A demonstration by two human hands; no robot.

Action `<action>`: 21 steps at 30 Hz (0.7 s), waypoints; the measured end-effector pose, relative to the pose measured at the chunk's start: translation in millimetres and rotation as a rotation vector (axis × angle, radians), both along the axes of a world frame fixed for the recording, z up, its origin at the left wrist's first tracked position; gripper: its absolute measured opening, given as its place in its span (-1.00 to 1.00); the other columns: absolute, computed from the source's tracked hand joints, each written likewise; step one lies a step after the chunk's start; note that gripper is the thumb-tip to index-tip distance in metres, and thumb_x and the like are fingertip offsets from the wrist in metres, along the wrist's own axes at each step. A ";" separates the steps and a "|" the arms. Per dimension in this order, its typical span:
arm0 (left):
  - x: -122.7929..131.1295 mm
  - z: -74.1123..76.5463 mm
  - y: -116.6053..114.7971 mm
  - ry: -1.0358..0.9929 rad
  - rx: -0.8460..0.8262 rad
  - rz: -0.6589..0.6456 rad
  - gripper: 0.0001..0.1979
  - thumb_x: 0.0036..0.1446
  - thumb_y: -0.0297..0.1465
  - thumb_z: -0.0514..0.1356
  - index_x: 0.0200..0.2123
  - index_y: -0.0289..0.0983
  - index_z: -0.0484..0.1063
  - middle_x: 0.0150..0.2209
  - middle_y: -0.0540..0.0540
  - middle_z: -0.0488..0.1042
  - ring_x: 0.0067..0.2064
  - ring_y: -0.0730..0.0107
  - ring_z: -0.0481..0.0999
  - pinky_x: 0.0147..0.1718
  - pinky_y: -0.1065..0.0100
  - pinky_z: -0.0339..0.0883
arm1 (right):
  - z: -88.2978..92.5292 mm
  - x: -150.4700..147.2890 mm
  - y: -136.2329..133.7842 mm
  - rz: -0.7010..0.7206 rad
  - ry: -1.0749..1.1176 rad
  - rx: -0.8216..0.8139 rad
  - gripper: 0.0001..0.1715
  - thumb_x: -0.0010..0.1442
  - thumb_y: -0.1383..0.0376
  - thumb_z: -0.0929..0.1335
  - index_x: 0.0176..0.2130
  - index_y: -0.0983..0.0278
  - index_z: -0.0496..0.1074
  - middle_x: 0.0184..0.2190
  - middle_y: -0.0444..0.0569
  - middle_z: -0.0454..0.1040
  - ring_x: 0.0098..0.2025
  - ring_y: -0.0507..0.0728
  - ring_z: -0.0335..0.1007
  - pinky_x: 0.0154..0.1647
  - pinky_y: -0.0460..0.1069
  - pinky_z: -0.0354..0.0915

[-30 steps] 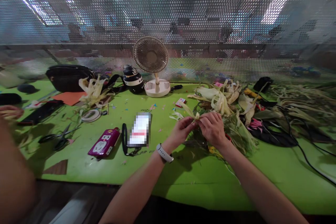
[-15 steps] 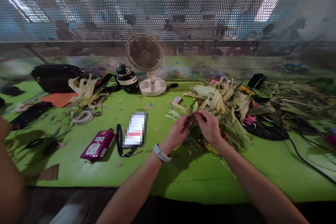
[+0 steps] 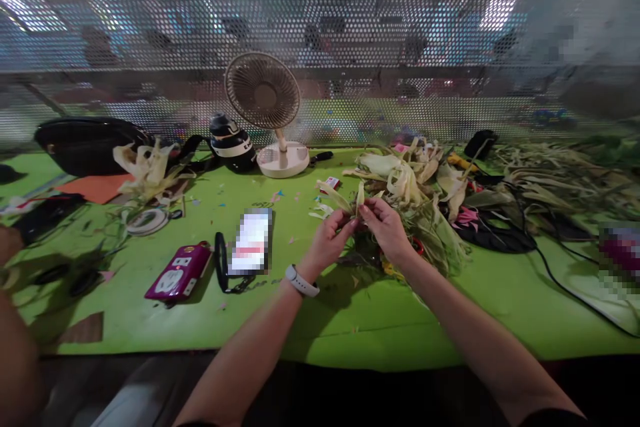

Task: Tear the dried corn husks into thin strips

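My left hand [image 3: 329, 240] and my right hand [image 3: 384, 227] meet above the green table [image 3: 320, 320], both pinched on a pale yellow husk strip [image 3: 350, 201] that sticks up and to the left between the fingertips. A white watch [image 3: 301, 281] is on my left wrist. Just behind and to the right of my hands lies a heap of pale and green husk leaves [image 3: 420, 187].
A small white fan [image 3: 264, 97] stands at the back before a perforated metal screen. A phone [image 3: 250, 241], a pink power strip [image 3: 177, 271], scissors [image 3: 65, 277], a tape roll [image 3: 145, 221] and a black bag [image 3: 83, 144] lie left. Black cables [image 3: 550, 267] run right. Another person's arm [image 3: 15, 347] is at the left edge.
Both hands have kept their pinch on the husk strip and shifted slightly up and left in view. The camera has tilted, so everything on the table appears further left.
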State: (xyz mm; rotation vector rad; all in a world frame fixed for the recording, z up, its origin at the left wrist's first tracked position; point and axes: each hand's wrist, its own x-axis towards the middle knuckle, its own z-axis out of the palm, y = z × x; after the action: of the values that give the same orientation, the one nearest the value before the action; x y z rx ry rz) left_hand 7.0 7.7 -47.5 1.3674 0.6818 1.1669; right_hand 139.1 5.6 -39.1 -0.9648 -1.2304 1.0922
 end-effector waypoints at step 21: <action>-11.6 2.2 7.8 0.414 0.231 0.077 -0.85 0.22 -0.34 0.02 -0.33 -0.27 0.32 -0.41 -0.03 0.36 -0.38 0.43 0.31 -0.32 0.37 0.22 | 4.3 12.8 -10.8 -0.366 -0.987 0.490 -0.67 0.25 0.21 0.28 -0.48 0.25 0.48 -0.53 -0.07 0.43 -0.43 0.06 0.34 -0.40 -0.08 0.15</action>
State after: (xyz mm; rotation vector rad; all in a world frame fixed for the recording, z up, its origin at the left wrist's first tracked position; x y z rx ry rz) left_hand -4.6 15.5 -45.3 1.8193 0.9198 1.0542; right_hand 151.9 -5.2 -34.8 -1.3053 -1.8754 -0.0601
